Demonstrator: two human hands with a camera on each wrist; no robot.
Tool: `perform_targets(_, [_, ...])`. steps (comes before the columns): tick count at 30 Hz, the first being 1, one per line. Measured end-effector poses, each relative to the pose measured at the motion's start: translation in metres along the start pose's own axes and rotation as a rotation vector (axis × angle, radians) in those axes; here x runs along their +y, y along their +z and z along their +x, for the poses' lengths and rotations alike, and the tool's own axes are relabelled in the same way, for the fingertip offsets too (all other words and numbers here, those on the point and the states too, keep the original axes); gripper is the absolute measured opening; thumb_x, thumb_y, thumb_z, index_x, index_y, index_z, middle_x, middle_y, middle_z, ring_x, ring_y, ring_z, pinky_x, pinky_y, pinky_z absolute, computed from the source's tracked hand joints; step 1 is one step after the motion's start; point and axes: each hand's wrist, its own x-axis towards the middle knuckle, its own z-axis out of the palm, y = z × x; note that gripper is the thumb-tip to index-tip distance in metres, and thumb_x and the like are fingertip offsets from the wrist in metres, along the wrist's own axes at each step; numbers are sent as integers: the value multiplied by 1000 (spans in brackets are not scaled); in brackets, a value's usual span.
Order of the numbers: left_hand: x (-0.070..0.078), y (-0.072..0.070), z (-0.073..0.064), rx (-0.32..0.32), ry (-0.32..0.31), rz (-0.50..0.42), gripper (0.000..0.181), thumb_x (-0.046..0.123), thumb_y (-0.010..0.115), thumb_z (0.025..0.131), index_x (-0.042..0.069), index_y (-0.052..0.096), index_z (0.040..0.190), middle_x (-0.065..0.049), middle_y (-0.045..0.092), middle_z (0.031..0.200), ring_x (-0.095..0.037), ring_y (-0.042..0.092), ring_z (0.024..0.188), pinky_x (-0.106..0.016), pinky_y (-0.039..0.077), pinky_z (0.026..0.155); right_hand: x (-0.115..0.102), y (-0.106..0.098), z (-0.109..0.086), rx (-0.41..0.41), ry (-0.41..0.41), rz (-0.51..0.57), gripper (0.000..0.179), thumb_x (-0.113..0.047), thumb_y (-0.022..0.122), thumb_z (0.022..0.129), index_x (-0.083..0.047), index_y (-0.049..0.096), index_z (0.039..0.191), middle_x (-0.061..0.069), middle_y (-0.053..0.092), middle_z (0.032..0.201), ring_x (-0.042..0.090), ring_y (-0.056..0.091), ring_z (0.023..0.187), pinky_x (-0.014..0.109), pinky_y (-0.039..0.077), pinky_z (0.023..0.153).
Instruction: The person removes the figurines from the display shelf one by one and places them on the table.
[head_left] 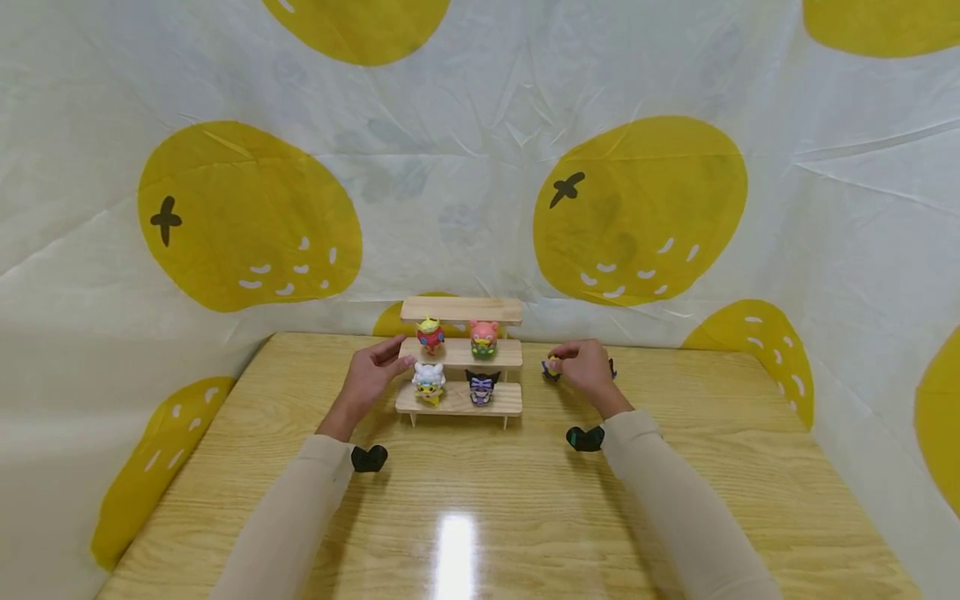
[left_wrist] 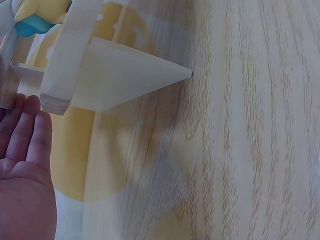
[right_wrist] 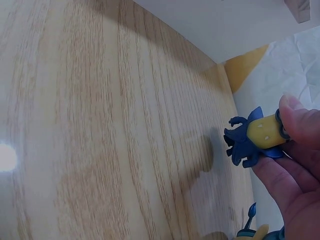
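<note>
A three-tier wooden display stand bears several small figurines. My left hand is at its left end, the straight fingers right at the tier ends in the left wrist view. Right of the stand, my right hand pinches a yellow and blue figurine with goggles between thumb and fingers, close over the table. On the middle tier stand a red figurine with a yellow top and a pink one. Below them are a white-and-yellow figurine and a black-and-purple one.
Another figurine, teal and yellow, shows at the bottom edge of the right wrist view, mostly cut off. The top tier bears nothing. A white cloth with yellow fruit shapes hangs behind and beside the wooden table.
</note>
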Motion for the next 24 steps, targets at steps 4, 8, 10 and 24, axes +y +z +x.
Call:
perform_targets(4, [0, -1, 0, -4, 3, 4, 61, 17, 72, 100, 0, 49, 154, -19, 52, 157, -33, 53, 144, -33, 53, 110, -1, 0, -1, -6, -8, -5, 19, -10, 75, 94, -1, 80, 109, 21, 76, 115, 36, 69, 107, 48, 60, 91])
perform_targets(8, [1, -1, 0, -9, 9, -8, 61, 16, 72, 100, 0, 49, 154, -20, 53, 156, -34, 54, 143, -30, 55, 108, 0, -1, -1, -8, -11, -16, 19, -10, 75, 94, 0, 80, 110, 22, 76, 114, 37, 69, 108, 50, 59, 92])
perform_targets(10, [0, 0, 1, -13, 15, -15, 60, 15, 72, 100, -1, 49, 153, -22, 52, 156, -36, 54, 143, -29, 56, 106, 1, -1, -1, -1, -7, -26, 19, -10, 75, 94, -1, 80, 109, 21, 76, 114, 37, 69, 108, 49, 59, 92])
perform_targets(24, [1, 0, 1, -2, 1, -15, 58, 13, 71, 100, 0, 50, 153, -21, 52, 156, -34, 52, 145, -32, 53, 110, 6, 2, 1, 15, -9, -53, 17, -11, 77, 93, -3, 82, 107, 19, 78, 111, 34, 71, 104, 43, 60, 85])
